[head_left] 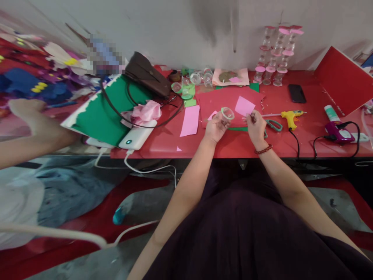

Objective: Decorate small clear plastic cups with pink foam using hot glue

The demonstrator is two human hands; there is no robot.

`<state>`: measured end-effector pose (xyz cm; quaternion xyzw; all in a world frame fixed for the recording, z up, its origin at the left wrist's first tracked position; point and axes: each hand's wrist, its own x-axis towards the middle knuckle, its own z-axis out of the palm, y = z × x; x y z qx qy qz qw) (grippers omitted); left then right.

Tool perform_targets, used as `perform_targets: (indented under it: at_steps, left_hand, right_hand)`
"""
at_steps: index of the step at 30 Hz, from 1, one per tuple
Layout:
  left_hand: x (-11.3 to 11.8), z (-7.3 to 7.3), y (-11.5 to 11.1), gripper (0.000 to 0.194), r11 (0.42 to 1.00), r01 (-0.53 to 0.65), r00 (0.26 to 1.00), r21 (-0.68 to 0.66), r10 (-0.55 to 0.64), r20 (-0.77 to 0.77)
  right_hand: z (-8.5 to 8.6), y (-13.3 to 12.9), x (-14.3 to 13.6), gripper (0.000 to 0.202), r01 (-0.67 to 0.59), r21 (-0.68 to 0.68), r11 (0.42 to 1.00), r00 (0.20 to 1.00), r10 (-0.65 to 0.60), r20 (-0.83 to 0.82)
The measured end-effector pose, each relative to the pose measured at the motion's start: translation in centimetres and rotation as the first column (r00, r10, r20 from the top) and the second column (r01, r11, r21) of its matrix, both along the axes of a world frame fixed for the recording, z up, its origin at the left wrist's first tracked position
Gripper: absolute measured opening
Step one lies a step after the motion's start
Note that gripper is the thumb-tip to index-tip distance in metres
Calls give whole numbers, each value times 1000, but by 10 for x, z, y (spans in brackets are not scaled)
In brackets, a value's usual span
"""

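My left hand is closed round a small clear plastic cup, its round rim tilted up and to the right. Between the fingertips of my right hand is a pink square of paper. Cup and paper are apart, both over a red sheet of paper on the red table. Partly behind my right hand lie scissors with grey-green handles. A yellow glue gun rests to the right of them, and a pink paper strip lies left of my left hand.
Stacked clear cups with pink discs stand at the back. Also on the table are a phone, a purple socket adapter, a brown bag and a white power bank. Another person's arm reaches in at left.
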<state>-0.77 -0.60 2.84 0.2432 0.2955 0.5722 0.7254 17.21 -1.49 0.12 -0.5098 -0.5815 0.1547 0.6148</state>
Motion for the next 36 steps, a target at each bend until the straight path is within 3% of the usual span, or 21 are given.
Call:
perform_targets:
  at_steps: [2,6,12,16,19,21,26,29,32,36]
  left_hand:
    - [0,1,1,17,999,-11,1000,-30,11,2]
    - [0,-1,2,7,998,-43,999,-45,44,26]
    - [-2,-6,6,12,996,-93,995,-2,93,44]
    - [-1,-8,7,19,993,-111,994,-33,111,-8]
    - [0,-7,6,20,993,-101,993,-56,97,-67]
    - [1,-6,5,18,996,-81,993,-49,76,-90]
    - [3,-3,-2,13,997,33,994,63,-26,-102]
    - [4,-3,-6,15,988,114,985,104,-99,-138]
    - [5,-4,-7,19,977,151,978,153,-125,-167]
    - [5,-6,-5,17,974,153,978,169,-124,-170]
  right_hand:
    - [-5,4,-1,15,-25,-72,997,999,22,-43]
    - [-6,12,-5,44,-80,-214,974,996,72,-45]
    - [-3,27,-13,47,-68,-332,941,989,108,102]
    - [-5,30,-14,43,16,-237,971,960,51,275]
    - [-3,25,-11,29,45,-124,991,951,-5,310]
    - [1,19,-10,17,3,-63,998,955,16,296]
    - [14,3,-17,16,-208,40,977,932,185,312]
    - [17,-2,-20,6,-224,34,974,916,199,350]
    - [17,-3,-19,13,-218,31,975,920,195,340]
    - [14,-1,-15,14,-305,65,950,919,276,281]
